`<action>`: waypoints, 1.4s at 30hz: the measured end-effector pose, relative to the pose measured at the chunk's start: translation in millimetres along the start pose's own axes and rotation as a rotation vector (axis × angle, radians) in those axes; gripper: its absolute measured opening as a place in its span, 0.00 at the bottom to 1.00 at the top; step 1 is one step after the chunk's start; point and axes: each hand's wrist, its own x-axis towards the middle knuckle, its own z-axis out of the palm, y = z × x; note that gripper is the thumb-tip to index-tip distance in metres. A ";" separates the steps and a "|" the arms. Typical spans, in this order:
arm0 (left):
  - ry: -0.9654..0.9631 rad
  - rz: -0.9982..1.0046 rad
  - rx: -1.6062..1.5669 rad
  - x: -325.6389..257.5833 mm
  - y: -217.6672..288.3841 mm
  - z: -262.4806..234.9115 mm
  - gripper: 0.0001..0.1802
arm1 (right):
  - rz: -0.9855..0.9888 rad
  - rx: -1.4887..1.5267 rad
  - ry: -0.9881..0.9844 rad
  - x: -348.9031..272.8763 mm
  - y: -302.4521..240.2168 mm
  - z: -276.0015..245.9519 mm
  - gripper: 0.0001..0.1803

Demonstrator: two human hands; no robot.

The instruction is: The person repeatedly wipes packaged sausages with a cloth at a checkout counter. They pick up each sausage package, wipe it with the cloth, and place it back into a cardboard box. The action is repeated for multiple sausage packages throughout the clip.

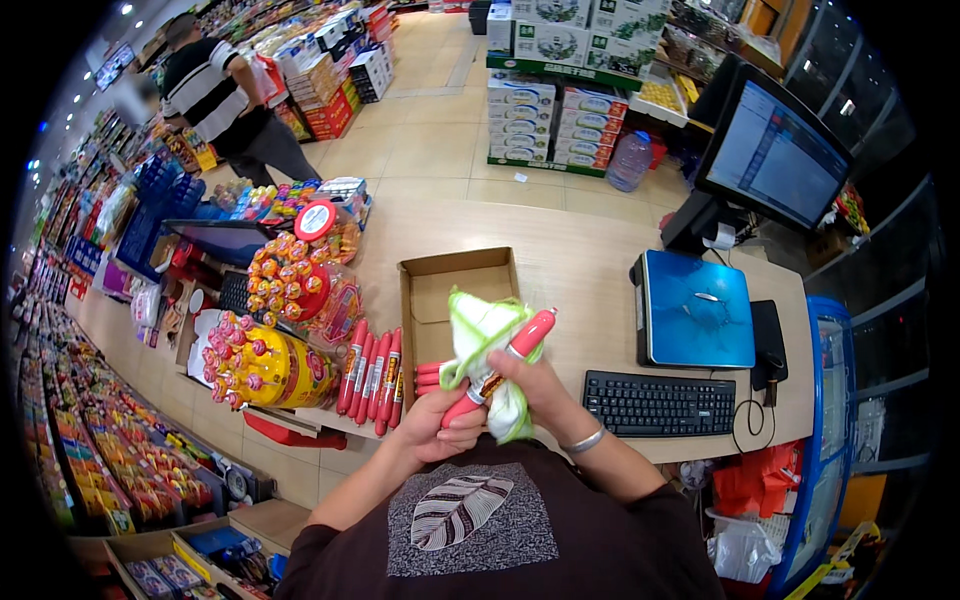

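In front of my chest my left hand point(442, 420) is closed round the lower end of a sausage in red wrapping point(532, 334), which slants up to the right. My right hand point(532, 385), with a metal bangle on its wrist, grips a white cloth with green edges point(478, 328) against the middle of that sausage. Just beyond both hands is an open cardboard box point(428, 300); a few red sausages point(428, 378) lie at its near left, partly hidden by the cloth and my left hand. More red-wrapped sausages point(372, 378) lie side by side on the counter to the left.
Lollipop tubs point(290, 368) crowd the counter's left side. To the right are a black keyboard point(660, 403), a blue-topped device point(697, 308) and a monitor point(775, 150) on a stand. Beyond the counter, a person point(215, 95) stands among shelves at the far left, and stacked cartons point(550, 120) rise opposite.
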 end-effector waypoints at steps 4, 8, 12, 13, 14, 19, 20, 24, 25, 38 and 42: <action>-0.105 -0.036 -0.067 -0.2 -9.5 -12.0 0.25 | 0.000 -0.076 -0.030 -0.1 -6.1 -1.9 0.26; 0.092 0.081 0.300 -0.3 -10.9 -4.7 0.26 | -0.021 0.067 0.080 11.5 -29.6 -14.5 0.23; 0.310 0.321 0.864 -4.1 -18.0 -1.0 0.21 | -0.127 -0.017 0.164 16.1 -26.3 -18.2 0.20; 0.324 0.347 0.923 -4.3 -17.9 -8.0 0.20 | -0.096 -0.001 0.161 15.5 -24.0 -17.2 0.20; 0.343 0.373 0.978 -6.0 -18.5 -7.8 0.20 | -0.058 0.016 0.155 14.4 -20.2 -15.8 0.20; 0.221 0.209 0.444 -12.7 -12.2 -1.4 0.24 | 0.001 -0.196 0.014 2.9 16.9 9.2 0.18; 0.213 0.217 0.405 -14.7 -11.5 -4.1 0.24 | 0.084 -0.158 -0.048 3.6 16.2 9.7 0.18; 0.346 0.233 0.577 -16.1 -15.5 -8.1 0.25 | 0.244 -0.094 -0.140 8.2 13.1 7.9 0.17; 0.354 0.193 0.764 -21.1 -9.7 -9.3 0.24 | 0.222 -0.159 -0.118 8.6 7.4 7.7 0.17; 0.258 0.393 0.610 20.8 52.6 32.7 0.21 | 0.477 -0.063 -0.331 1.5 6.2 2.3 0.28; 0.349 0.593 0.598 12.1 55.3 17.9 0.18 | 0.350 -0.255 -0.314 -3.9 1.6 -7.8 0.25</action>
